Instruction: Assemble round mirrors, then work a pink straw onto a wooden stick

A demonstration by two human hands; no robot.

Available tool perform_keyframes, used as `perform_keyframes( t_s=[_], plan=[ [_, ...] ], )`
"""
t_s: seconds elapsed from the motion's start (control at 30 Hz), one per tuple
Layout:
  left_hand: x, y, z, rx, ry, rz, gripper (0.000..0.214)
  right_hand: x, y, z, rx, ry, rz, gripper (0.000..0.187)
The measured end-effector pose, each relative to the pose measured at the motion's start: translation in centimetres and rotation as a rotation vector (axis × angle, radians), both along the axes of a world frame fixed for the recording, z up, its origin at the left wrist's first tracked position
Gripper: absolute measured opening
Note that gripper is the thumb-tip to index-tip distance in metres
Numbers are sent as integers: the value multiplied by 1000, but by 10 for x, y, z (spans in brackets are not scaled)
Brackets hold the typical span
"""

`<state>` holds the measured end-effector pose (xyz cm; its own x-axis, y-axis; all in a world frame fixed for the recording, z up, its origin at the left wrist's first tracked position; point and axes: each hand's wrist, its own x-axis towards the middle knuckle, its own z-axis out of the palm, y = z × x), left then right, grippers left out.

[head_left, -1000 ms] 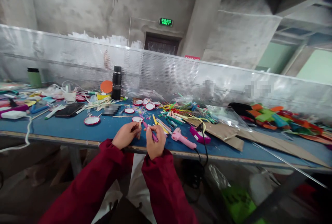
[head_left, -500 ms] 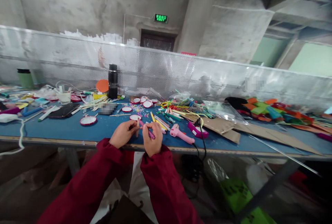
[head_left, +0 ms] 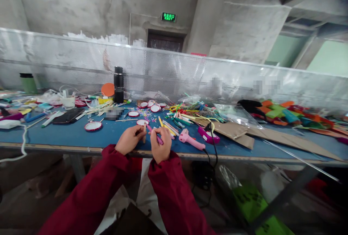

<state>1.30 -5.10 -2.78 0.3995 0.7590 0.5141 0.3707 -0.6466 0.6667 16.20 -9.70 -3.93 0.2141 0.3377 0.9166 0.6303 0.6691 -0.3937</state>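
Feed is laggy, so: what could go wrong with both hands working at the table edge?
The right hand is close to the glue gun, whose tip may be hot. Its cord hangs over the table edge and might snag. The stick in the left hand and the pink stem could drop off that edge.

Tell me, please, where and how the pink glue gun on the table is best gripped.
I'd grip the pink glue gun by its long handle, from above: it lies flat on the blue table, with the handle clear and angled toward the near edge.
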Motion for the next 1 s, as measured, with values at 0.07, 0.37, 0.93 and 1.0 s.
perform_keyframes(
  t_s=[0.07,0.37,0.93,1.0],
  plan=[
    [0,0,0,-2,-2,1,28,0,-1,0,9,8,4,15],
    [1,1,-1,-6,-19,-13,33,0,-1,2,-14,-18,13,15],
    [0,0,0,-3,-7,-8,32,-1,-2,2,-6,-18,1,15],
    [0,0,-1,-8,-16,-18,32,-1,-2,3,1,-33,6,15]
  ],
)
